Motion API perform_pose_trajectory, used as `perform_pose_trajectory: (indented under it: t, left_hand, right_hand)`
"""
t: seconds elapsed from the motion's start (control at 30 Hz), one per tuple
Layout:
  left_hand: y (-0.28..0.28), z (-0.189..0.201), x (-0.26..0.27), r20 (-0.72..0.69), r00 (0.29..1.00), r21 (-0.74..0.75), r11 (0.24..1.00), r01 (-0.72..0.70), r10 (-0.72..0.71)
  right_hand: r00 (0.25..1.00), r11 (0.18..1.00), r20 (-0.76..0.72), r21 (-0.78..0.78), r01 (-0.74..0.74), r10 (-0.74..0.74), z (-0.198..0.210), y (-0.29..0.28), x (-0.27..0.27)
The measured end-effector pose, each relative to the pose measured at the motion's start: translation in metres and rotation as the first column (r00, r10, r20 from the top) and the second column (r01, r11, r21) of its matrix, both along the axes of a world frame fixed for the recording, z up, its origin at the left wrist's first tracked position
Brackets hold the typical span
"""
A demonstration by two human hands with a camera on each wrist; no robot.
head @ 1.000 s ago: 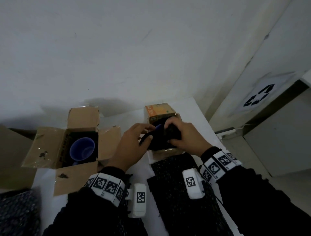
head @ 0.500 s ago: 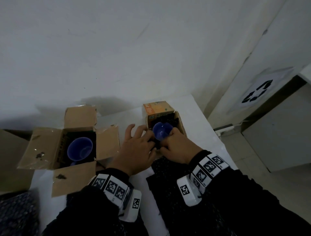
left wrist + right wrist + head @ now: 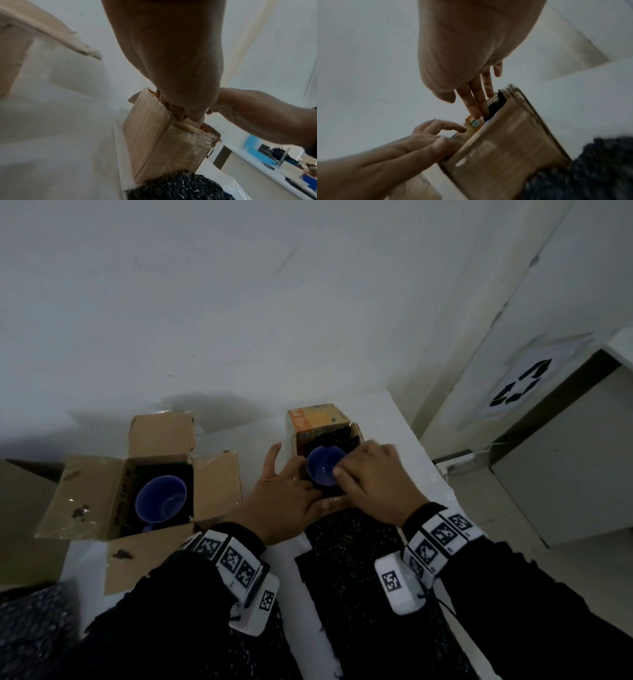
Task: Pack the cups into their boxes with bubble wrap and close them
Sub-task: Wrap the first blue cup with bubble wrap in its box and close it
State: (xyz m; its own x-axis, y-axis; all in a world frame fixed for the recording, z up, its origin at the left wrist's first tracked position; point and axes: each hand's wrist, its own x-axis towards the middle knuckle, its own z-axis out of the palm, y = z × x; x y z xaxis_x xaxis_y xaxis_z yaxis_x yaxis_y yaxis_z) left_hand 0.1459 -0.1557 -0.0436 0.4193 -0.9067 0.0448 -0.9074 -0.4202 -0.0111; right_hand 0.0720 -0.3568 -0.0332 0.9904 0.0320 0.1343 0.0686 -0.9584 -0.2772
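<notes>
A: Nearest, what lies on the surface [image 3: 404, 419]?

B: A sheet of dark bubble wrap [image 3: 356, 563], running from the near edge up to the small box [image 3: 322, 419]. Another dark patch of wrap sits at the far left corner, blurred.

A: And the hands?

B: Both at the small box. The left hand [image 3: 281, 498] lies against its left side, fingers straight and spread, thumb over the near rim; its grip is loose, holding nothing. The right hand [image 3: 373, 477] reaches over the right rim with fingers straight, tips down at the wrap lining inside, beside the cup [image 3: 323, 467]. That grip is also unclenched.

A: Where is the cup?

B: Upright in the small box, mouth up, dark wrap around it. The box's orange flap stands open at the far side.

A: Further left?

B: A bigger box [image 3: 102, 474], flaps spread, with a second cup [image 3: 161, 499] inside on dark lining. Beyond is a white wall.
</notes>
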Motion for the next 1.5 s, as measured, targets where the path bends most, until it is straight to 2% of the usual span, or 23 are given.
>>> perform_pose_trajectory:
  t: [0.07,0.1,0.23,0.33,0.4,0.5,0.53,0.63,0.7,0.8,0.9,0.97,1.03,1.1,1.17,1.23,1.3,1.33,1.4,1.5]
  left_hand:
    - [-0.003,0.006,0.001,-0.019,0.999,-0.019,0.999,0.034,-0.035]
    - [-0.004,0.007,0.002,-0.022,0.999,-0.006,0.999,0.042,-0.042]
    - [-0.005,-0.003,0.002,-0.019,1.0,0.057,0.998,0.022,-0.021]
    - [-0.002,-0.013,0.0,0.019,1.0,0.111,0.993,-0.025,0.023]
    - [-0.001,-0.015,-0.001,0.073,0.996,0.064,0.997,-0.048,0.043]
    - [0.0,-0.016,-0.004,0.116,0.992,-0.047,0.998,-0.047,0.052]
    - [0.0,-0.016,-0.005,0.115,0.992,-0.064,0.997,-0.04,0.047]
    - [-0.001,-0.018,-0.007,0.101,0.994,-0.055,0.997,-0.047,0.052]
    - [-0.004,-0.018,-0.008,0.083,0.992,-0.042,0.995,-0.094,0.098]
    - [-0.01,-0.014,-0.012,0.095,0.981,-0.027,0.986,-0.165,0.167]
    - [-0.011,-0.009,-0.018,0.119,0.972,-0.036,0.98,-0.198,0.201]
    - [-0.009,-0.006,-0.027,0.121,0.967,-0.083,0.973,-0.215,0.224]
    - [-0.004,-0.003,-0.039,0.108,0.96,-0.159,0.957,-0.241,0.259]
    - [0.002,0.0,-0.053,0.078,0.953,-0.234,0.935,-0.267,0.292]
    - [0.007,0.001,-0.068,0.027,0.951,-0.273,0.917,-0.291,0.309]
    - [0.011,-0.003,-0.083,-0.03,0.954,-0.262,0.919,-0.294,0.297]
    - [0.014,-0.013,-0.1,-0.093,0.957,-0.199,0.937,-0.287,0.273]
    - [0.016,-0.018,-0.108,-0.131,0.955,-0.15,0.947,-0.284,0.265]
    - [0.018,-0.028,-0.125,-0.21,0.939,-0.056,0.955,-0.29,0.273]
    - [0.02,-0.037,-0.147,-0.329,0.885,-0.008,0.936,-0.351,0.329]
  right_hand:
    - [0.996,0.978,0.03,-0.189,0.086,-0.082,0.001,-0.007,0.011]
    - [0.995,0.968,-0.013,-0.233,0.091,-0.097,0.001,-0.009,0.018]
    - [0.955,0.956,-0.273,-0.29,0.032,-0.115,-0.002,-0.01,0.043]
    - [0.917,0.959,-0.369,-0.278,0.043,-0.148,-0.008,-0.008,0.054]
    - [0.926,0.961,-0.341,-0.27,0.068,-0.161,-0.012,-0.009,0.058]
    - [0.977,0.948,-0.135,-0.293,0.121,-0.166,-0.015,-0.011,0.057]
    - [0.979,0.948,-0.125,-0.295,0.119,-0.162,-0.016,-0.012,0.056]
    - [0.955,0.952,-0.26,-0.298,0.061,-0.142,-0.022,-0.015,0.055]
    - [0.951,0.957,-0.276,-0.285,0.054,-0.136,-0.023,-0.016,0.056]
    - [0.972,0.978,-0.167,-0.152,0.141,-0.166,-0.022,-0.017,0.047]
    - [0.977,0.979,0.065,0.025,0.2,-0.202,-0.021,-0.023,0.022]
    - [0.957,0.975,0.227,0.173,0.14,-0.178,-0.021,-0.028,-0.001]
    - [0.933,0.952,0.327,0.301,0.05,-0.152,-0.019,-0.026,-0.03]
    - [0.92,0.947,0.367,0.322,0.01,-0.135,-0.018,-0.021,-0.062]
    - [0.951,0.945,0.302,0.325,-0.033,-0.071,-0.022,-0.014,-0.091]
    - [0.997,0.945,0.078,0.326,-0.023,-0.002,-0.036,-0.007,-0.116]
    - [0.984,0.976,-0.167,0.217,-0.018,0.055,-0.056,0.0,-0.136]
    - [0.97,0.987,-0.235,0.157,-0.031,0.067,-0.066,0.002,-0.143]
    - [0.968,0.993,-0.244,0.114,-0.03,0.058,-0.077,0.003,-0.152]
    - [0.995,0.976,-0.097,0.211,0.057,-0.037,-0.07,0.001,-0.156]
